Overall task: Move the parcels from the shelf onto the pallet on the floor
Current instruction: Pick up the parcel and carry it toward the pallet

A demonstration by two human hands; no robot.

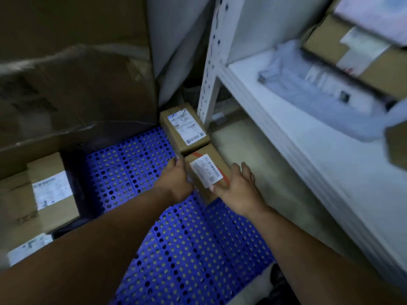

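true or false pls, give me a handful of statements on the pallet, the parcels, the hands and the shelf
1. The pallet is blue and full of holes. True.
2. The parcel between the hands has a red strip across its top. True.
3. Both hands rest on the shelf. False: the left hand and right hand are on either side of that parcel, low down by the pallet.
4. The shelf holds nothing. False: a grey plastic bag and cardboard boxes lie on it.
5. A second labelled parcel sits just beyond the one between the hands. True.
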